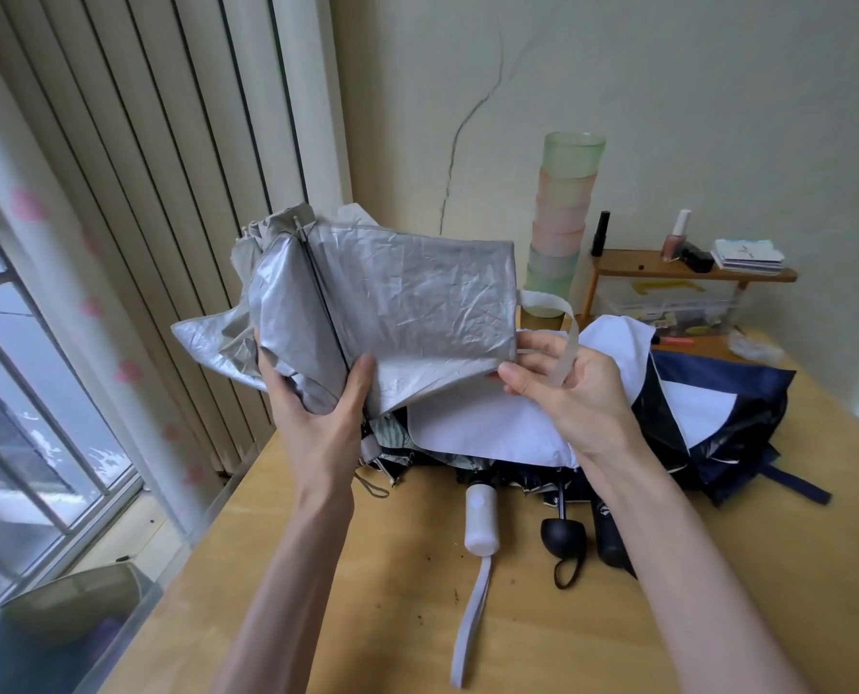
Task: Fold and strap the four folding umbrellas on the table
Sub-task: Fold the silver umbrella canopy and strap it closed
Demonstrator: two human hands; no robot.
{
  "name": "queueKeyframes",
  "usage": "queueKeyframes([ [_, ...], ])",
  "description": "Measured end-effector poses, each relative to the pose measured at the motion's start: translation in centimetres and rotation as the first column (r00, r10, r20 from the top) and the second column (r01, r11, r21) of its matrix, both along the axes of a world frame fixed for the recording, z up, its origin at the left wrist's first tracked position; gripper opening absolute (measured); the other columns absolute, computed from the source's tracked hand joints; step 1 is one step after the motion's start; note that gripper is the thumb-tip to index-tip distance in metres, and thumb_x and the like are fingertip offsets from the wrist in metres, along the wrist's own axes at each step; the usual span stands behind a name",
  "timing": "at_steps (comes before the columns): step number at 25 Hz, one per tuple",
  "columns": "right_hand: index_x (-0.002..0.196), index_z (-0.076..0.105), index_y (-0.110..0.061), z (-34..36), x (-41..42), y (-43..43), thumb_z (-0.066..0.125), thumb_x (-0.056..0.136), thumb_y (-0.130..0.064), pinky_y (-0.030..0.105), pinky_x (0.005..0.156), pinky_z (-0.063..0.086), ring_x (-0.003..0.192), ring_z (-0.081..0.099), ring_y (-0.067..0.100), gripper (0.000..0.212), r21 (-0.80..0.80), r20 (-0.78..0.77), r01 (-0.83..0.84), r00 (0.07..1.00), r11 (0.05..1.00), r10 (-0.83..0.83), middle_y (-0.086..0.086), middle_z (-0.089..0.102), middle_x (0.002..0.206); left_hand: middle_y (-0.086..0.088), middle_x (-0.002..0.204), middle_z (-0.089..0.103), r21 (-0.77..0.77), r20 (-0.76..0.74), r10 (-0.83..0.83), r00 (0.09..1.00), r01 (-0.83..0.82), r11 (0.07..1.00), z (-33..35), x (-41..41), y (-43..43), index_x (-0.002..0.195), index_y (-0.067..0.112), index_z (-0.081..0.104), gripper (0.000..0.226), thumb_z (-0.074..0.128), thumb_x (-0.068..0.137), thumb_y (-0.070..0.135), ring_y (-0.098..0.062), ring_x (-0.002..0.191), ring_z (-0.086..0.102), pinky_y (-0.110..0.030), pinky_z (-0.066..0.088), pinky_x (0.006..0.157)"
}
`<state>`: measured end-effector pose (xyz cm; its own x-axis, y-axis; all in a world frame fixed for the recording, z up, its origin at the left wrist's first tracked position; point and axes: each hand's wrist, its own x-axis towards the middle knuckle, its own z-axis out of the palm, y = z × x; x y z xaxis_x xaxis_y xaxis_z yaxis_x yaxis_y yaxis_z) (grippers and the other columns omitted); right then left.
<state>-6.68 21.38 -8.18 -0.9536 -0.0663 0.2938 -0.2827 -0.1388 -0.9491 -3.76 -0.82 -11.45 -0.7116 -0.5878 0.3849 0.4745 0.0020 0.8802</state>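
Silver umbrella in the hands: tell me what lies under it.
Under the silver umbrella lie a white canopy and dark navy umbrella fabric on the table. How far they extend beneath is hidden.

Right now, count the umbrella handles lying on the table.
3: a white handle left, a round black handle in the middle, a dark cylindrical handle right, partly behind the right forearm. Others may be hidden under fabric.

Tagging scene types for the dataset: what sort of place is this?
Most likely a room in a home, not a lab. A wooden table stands against a cracked painted wall beside a window with vertical blinds, and a small shelf holds nail polish next to stacked pastel cups.
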Motion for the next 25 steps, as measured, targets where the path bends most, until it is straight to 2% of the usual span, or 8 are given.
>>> queueKeyframes([
  [5,0.113,0.078,-0.011,0.4,0.7,-0.6,0.084,0.086,-0.022,0.023,0.083,0.058,0.104,0.075,0.018,0.029,-0.063,0.118,0.03,0.993,0.998,-0.022,0.004,0.081,0.107,0.012,0.151,0.056,-0.03,0.006,-0.021,1.0,0.022,0.999,-0.2,0.1,0.2,0.163,0.033,0.029,0.094,0.086,0.088,0.022,-0.005,0.135,0.058,-0.036,0.047,0.116],
  [12,0.106,0.08,-0.016,1.4,0.9,1.1,0.08,0.091,-0.025,0.03,0.082,0.053,0.103,0.076,0.02,0.017,-0.183,0.259,0.054,0.966,0.982,-0.005,0.006,0.08,0.11,0.014,0.153,0.054,-0.086,0.062,-0.07,0.996,0.075,0.993,0.0,0.5,0.3,0.163,0.037,0.027,0.098,0.087,0.087,0.024,-0.004,0.135,0.057,-0.036,0.049,0.115],
  [16,0.105,0.076,-0.007,2.7,1.5,1.8,0.075,0.094,-0.014,0.028,0.084,0.062,0.095,0.078,0.022,0.013,-0.189,0.241,0.087,0.97,0.978,-0.04,0.01,0.081,0.103,0.011,0.16,0.046,-0.213,0.191,-0.139,0.972,0.18,0.96,-0.2,0.2,0.2,0.164,0.04,0.022,0.112,0.088,0.074,0.052,-0.01,0.142,0.05,-0.042,0.046,0.117],
  [19,0.108,0.075,-0.003,4.2,2.6,1.9,0.072,0.095,-0.013,0.026,0.078,0.061,0.092,0.077,0.021,0.017,-0.132,0.171,-0.05,0.983,0.99,0.072,0.014,0.08,0.104,0.003,0.15,0.056,-0.279,0.317,-0.215,0.924,0.307,0.91,-0.4,0.3,0.2,0.163,0.035,0.024,0.123,0.083,0.063,0.076,-0.017,0.127,0.064,-0.039,0.06,0.097],
  [22,0.116,0.069,0.005,5.9,3.1,0.7,0.071,0.093,-0.013,0.032,0.081,0.063,0.092,0.072,0.024,0.029,-0.17,0.105,-0.17,0.976,0.971,0.189,0.02,0.073,0.098,-0.011,0.133,0.058,-0.339,0.425,-0.372,0.826,0.526,0.78,0.2,0.6,-0.3,0.166,0.028,0.014,0.127,0.085,0.062,0.051,-0.022,0.081,0.074,-0.019,0.051,0.055],
  [23,0.11,0.069,0.003,6.7,2.9,-0.2,0.07,0.094,-0.011,0.034,0.083,0.063,0.09,0.07,0.024,0.021,-0.153,0.083,-0.209,0.971,0.966,0.224,0.018,0.072,0.092,-0.016,0.136,0.058,-0.348,0.45,-0.407,0.794,0.576,0.739,0.8,0.9,-0.2,0.167,0.027,0.012,0.133,0.096,0.064,0.038,-0.031,0.081,0.074,-0.017,0.047,0.056],
  [24,0.104,0.071,0.0,7.6,2.7,-1.3,0.07,0.095,-0.009,0.037,0.088,0.063,0.091,0.069,0.025,0.012,-0.109,0.073,-0.246,0.964,0.963,0.255,0.016,0.071,0.09,-0.014,0.134,0.064,-0.379,0.46,-0.431,0.776,0.611,0.695,1.1,1.4,0.3,0.164,0.022,0.023,0.125,0.101,0.067,0.026,-0.041,0.093,0.07,-0.028,0.046,0.086],
  [25,0.099,0.072,-0.003,8.5,2.2,-2.7,0.072,0.095,-0.008,0.042,0.098,0.061,0.094,0.07,0.027,0.006,-0.044,0.067,-0.274,0.959,0.961,0.276,0.016,0.073,0.091,0.0,0.119,0.074,-0.416,0.461,-0.41,0.787,0.6,0.684,1.3,1.7,0.9,0.149,0.015,0.047,0.093,0.097,0.072,0.019,-0.044,0.095,0.067,-0.037,0.064,0.064],
])
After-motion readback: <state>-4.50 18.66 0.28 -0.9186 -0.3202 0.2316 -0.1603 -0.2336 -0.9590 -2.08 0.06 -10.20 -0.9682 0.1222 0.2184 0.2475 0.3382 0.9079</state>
